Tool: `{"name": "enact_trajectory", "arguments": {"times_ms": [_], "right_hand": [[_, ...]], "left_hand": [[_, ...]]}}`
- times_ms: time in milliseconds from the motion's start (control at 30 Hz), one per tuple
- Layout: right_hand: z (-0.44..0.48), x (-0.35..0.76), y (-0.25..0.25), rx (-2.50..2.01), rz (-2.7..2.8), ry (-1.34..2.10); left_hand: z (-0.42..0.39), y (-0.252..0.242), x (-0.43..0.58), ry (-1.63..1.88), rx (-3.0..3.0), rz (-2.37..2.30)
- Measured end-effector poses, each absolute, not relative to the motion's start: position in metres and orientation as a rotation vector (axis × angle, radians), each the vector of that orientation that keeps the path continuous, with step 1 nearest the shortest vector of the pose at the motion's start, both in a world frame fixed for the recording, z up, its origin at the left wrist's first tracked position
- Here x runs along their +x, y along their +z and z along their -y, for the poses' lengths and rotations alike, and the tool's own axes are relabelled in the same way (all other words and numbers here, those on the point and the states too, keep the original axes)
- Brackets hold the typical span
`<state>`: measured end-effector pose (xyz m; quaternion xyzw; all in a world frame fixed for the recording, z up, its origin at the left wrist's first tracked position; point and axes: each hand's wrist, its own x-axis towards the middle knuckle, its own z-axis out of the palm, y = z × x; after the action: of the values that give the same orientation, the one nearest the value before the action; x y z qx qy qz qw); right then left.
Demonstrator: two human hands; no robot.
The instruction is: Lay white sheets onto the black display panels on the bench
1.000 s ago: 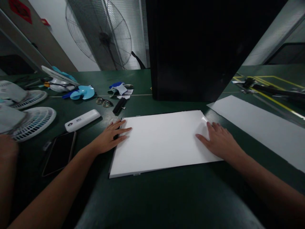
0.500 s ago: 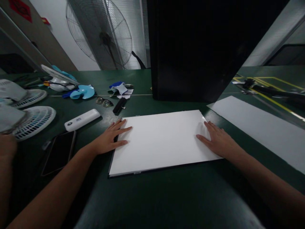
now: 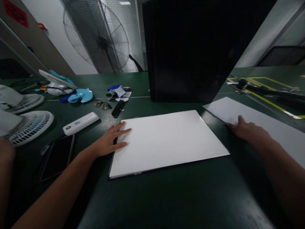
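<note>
A white rectangular sheet [image 3: 164, 143] lies on a dark-edged flat panel in front of me. My left hand [image 3: 111, 140] rests flat on its left edge, fingers spread and pointing inward. To the right, a second white sheet [image 3: 274, 122] lies at an angle on the table. My right hand [image 3: 250, 130] is at the near left edge of this second sheet, thumb and forefinger apart, touching or just above it. The other fingers of that hand are partly hidden.
A large black box-like panel [image 3: 190, 54] stands behind the sheets. At left are a white power bank [image 3: 81, 123], a phone [image 3: 58, 156], glasses [image 3: 102, 104], white fan parts [image 3: 33, 127] and a blue fan blade [image 3: 81, 95]. Another person's arm [image 3: 6, 159] enters at far left.
My right hand has left the first sheet's right edge and moved right to the second sheet. My left hand stays in place. The view has shifted slightly.
</note>
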<state>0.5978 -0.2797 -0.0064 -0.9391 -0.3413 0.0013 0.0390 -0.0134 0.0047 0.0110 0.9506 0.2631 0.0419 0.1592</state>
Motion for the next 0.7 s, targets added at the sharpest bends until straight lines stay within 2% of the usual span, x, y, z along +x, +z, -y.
{"name": "enact_trajectory", "arguments": {"times_ms": [200, 433, 600, 700], "right_hand": [[0.278, 0.545, 0.022, -2.959, 1.316, -0.004], [0.283, 0.447, 0.033, -2.781, 1.787, -0.035], [0.279, 0.379, 0.023, -1.99, 2.515, -0.137], [0.273, 0.36, 0.016, -1.7, 2.657, -0.251]], "left_hand": [[-0.004, 0.013, -0.014, 0.143, 2.716, -0.74], [-0.002, 0.016, -0.014, 0.145, 2.731, -0.747], [-0.001, 0.018, -0.014, 0.141, 2.723, -0.756], [-0.006, 0.011, -0.019, 0.178, 2.695, -0.722]]}}
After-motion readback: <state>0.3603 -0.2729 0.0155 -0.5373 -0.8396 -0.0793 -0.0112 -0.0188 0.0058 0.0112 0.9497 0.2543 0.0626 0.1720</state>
